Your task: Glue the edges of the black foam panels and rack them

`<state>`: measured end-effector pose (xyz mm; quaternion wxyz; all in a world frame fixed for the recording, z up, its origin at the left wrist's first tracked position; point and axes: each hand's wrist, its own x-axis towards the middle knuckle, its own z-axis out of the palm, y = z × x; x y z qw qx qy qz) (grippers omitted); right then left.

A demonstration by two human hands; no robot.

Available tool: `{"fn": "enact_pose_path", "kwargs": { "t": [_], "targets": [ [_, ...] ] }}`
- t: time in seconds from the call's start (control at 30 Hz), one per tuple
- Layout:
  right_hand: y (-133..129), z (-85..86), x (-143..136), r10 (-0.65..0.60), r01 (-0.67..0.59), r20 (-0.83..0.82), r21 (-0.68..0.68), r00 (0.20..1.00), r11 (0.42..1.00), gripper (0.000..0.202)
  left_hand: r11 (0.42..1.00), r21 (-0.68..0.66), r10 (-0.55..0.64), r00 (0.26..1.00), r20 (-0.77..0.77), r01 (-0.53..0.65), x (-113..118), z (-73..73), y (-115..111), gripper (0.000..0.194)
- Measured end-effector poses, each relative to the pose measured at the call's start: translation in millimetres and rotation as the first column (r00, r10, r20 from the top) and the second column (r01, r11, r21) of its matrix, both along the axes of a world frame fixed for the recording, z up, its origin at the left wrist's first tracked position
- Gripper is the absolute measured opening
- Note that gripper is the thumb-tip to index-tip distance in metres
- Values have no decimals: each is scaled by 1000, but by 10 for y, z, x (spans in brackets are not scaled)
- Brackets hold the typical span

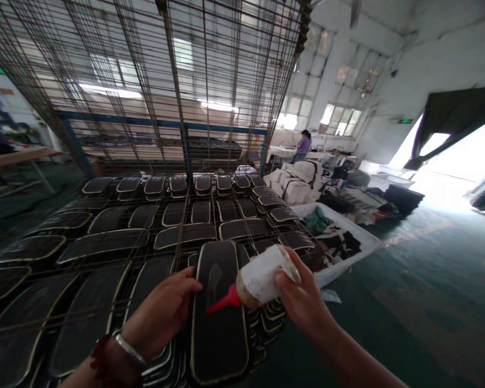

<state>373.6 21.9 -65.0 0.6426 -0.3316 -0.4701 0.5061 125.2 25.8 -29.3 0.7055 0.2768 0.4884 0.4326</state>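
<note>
In the head view, my right hand point(303, 293) is wrapped round a white glue bottle point(262, 275) with a red pointed nozzle. The bottle is tipped to the left, its nozzle tip over a long black rounded panel point(220, 339) with a pale edge. A shiny wet-looking patch point(215, 280) shows on the panel near the nozzle. At the panel's left edge, my left hand point(170, 302) grips it with bent fingers; part of these fingers is hidden. A silver bangle point(129, 349) and dark red beads circle the left wrist.
Rows of similar black panels point(121, 242) lie on a wire rack, whose raised wire grid point(202, 64) leans up behind. To the right stand a white bin point(359, 250) with cloth scraps and white bundles point(297, 183). A person in purple point(303, 144) is at a far table.
</note>
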Motion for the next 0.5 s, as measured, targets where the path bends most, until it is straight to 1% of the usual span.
{"fn": "enact_pose_path", "kwargs": {
  "t": [0.03,0.1,0.17,0.23,0.3,0.33,0.37,0.4,0.47,0.5],
  "targets": [
    [-20,15,40,37,-37,22,-3,999,999,56,1000,1,-8,1000,-2,8,-9,1,4,38],
    [-23,102,121,45,-47,55,25,997,999,55,999,0,-38,999,3,38,-17,16,4,37],
    [5,235,186,-25,12,102,123,995,992,54,998,2,-67,998,14,67,-11,37,-7,37],
    [19,352,217,-113,65,180,255,977,965,51,995,9,-95,995,28,94,0,55,-21,37],
    [-12,386,206,-143,53,247,338,958,940,49,993,20,-117,992,45,116,10,65,-26,37],
    [-44,360,185,-122,32,250,334,960,942,48,992,25,-122,991,50,121,13,66,-25,37],
    [-82,308,157,-70,0,225,296,972,955,50,993,23,-114,993,43,113,14,65,-20,37],
    [-119,237,124,-11,-27,165,226,986,974,52,996,18,-91,995,25,91,13,61,-12,36],
    [-167,80,68,71,-71,-43,8,997,997,54,999,2,-32,999,-16,32,2,43,6,35],
    [-171,19,57,72,-96,-178,-127,981,987,53,1000,1,-4,1000,-27,4,-8,29,15,34]
  ]
}}
